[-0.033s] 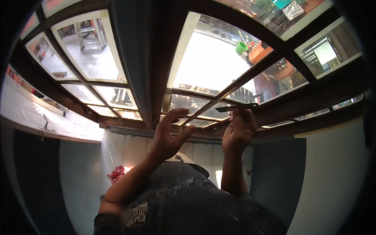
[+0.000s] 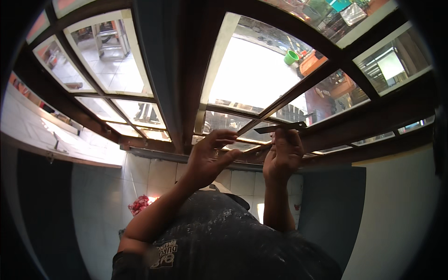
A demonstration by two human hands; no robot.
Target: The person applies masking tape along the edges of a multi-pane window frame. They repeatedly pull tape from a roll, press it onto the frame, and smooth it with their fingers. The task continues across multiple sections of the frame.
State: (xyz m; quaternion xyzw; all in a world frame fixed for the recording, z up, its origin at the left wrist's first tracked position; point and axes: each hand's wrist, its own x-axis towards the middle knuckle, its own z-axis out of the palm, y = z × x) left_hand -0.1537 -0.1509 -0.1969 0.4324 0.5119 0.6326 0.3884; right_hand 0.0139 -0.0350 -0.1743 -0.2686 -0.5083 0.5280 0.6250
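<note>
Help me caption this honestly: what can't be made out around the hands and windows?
All in the head view:
Exact grip of the right hand on the dark blade: partly hidden by the hand itself.
Whether the left hand touches glass: depth unclear from this angle.
What the red bundle is: too small.
The ground beyond the large pane: washed out by glare.

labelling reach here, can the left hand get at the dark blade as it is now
Probably yes: the left hand is open, left of the dark blade, with nothing visible between them. The right hand holds the blade, but its pointed end sticks out.
</note>
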